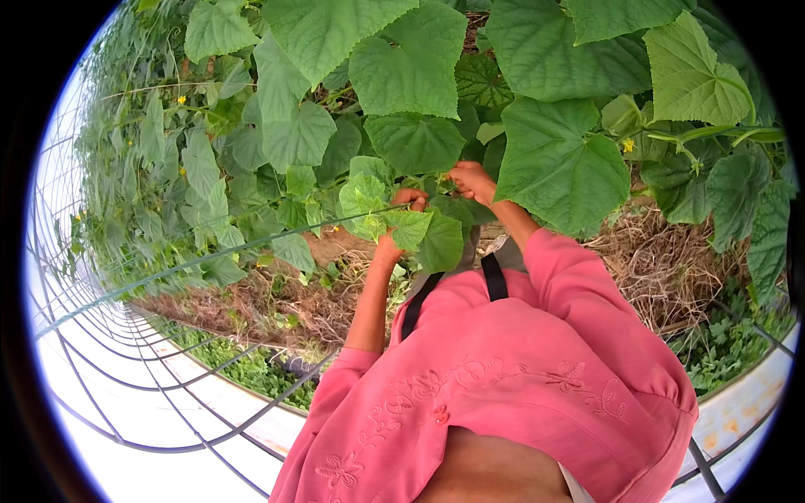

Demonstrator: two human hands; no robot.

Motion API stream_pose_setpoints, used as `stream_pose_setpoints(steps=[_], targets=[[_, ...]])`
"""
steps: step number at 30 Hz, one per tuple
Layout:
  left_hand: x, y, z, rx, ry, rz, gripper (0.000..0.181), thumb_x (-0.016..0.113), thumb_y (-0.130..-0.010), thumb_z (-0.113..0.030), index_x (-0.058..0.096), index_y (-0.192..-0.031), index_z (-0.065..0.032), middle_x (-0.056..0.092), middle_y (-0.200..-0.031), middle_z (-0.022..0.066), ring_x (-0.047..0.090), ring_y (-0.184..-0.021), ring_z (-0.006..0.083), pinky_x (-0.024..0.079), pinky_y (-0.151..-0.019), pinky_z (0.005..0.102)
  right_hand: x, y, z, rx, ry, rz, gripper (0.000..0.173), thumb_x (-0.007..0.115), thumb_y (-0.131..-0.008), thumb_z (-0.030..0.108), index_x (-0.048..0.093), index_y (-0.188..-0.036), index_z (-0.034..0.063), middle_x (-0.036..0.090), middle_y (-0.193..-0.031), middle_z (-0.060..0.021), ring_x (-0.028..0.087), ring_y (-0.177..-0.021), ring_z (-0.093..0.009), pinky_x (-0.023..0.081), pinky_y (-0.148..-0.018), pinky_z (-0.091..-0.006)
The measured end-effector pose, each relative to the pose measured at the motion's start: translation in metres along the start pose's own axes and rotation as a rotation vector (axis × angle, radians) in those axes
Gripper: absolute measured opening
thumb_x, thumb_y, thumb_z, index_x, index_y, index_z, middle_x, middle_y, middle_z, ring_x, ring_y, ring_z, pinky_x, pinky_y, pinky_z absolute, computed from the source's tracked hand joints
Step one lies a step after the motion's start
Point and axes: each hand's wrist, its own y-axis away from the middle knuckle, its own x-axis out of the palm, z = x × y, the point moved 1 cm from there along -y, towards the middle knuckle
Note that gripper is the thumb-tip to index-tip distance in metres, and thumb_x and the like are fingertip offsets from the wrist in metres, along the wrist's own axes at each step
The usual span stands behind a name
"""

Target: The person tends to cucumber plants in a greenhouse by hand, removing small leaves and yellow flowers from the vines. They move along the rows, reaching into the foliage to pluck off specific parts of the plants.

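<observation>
Both hands are in among the leaves of a cucumber vine, at the middle of the view. My left hand (409, 200) is curled behind a young leafy shoot (368, 204), close to a green twine (251, 244) that runs in from the left. Leaves partly cover this hand, and what lies within its fingers is hidden. Just to the right and slightly farther off, my right hand (471, 178) has its thumb and fingers pinched on a thin green stem (444, 178). A broad cucumber leaf (563, 163) overhangs the right wrist.
Dense cucumber foliage (207, 157) with small yellow flowers (182, 99) stretches to the left. Dry straw-like plant litter (654, 270) covers the ground. A curved metal greenhouse frame (207, 443) and low green plants (251, 374) lie behind and to the left.
</observation>
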Motion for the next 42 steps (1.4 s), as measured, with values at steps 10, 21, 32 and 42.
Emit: stream_pose_setpoints(steps=[10, 21, 32, 42], targets=[[-0.003, 0.004, 0.018, -0.017, 0.093, 0.042, 0.024, 0.057, -0.094, -0.027, 0.058, -0.101, -0.0040, 0.055, -0.088, 0.0011, 0.049, -0.084, 0.0101, 0.041, -0.076, 0.0247, 0.009, 0.005, -0.012, 0.206, -0.028, -0.205, 0.017, 0.061, -0.089, 0.023, 0.061, -0.085, 0.0061, 0.046, -0.061, 0.0063, 0.040, -0.045, -0.002, 0.035, -0.037, -0.0183], [-0.008, 0.018, 0.017, 0.024, 0.017, -0.020, 0.027, 0.056, -0.095, -0.030, 0.057, -0.100, -0.0029, 0.054, -0.085, 0.0019, 0.048, -0.079, 0.0115, 0.042, -0.071, 0.0272, -0.005, 0.002, -0.023, 0.224, 0.440, -0.033, 0.009, 0.063, -0.085, 0.015, 0.064, -0.085, 0.0063, 0.059, -0.067, 0.0002, 0.042, -0.044, -0.004, 0.037, -0.038, -0.0193], [-0.006, 0.054, 0.007, -0.038, 0.021, -0.108, 0.023, 0.053, -0.096, -0.024, 0.058, -0.100, -0.0023, 0.058, -0.089, 0.0032, 0.051, -0.081, 0.0106, 0.043, -0.072, 0.0256, -0.027, -0.043, -0.026, -0.989, 1.352, -0.309, 0.021, 0.057, -0.081, 0.014, 0.064, -0.100, 0.0072, 0.063, -0.093, -0.0126, 0.060, -0.084, -0.029, 0.046, -0.068, -0.0457], [-0.028, 0.083, 0.010, -0.112, -0.016, -0.148, 0.019, 0.053, -0.096, -0.020, 0.060, -0.099, -0.0026, 0.059, -0.087, 0.0023, 0.050, -0.080, 0.0106, 0.042, -0.071, 0.0258, -0.076, -0.121, -0.078, 0.134, 1.846, 0.220, 0.037, 0.057, -0.083, 0.023, 0.058, -0.118, 0.0084, 0.062, -0.110, -0.0144, 0.061, -0.094, -0.034, 0.049, -0.076, -0.0487]])
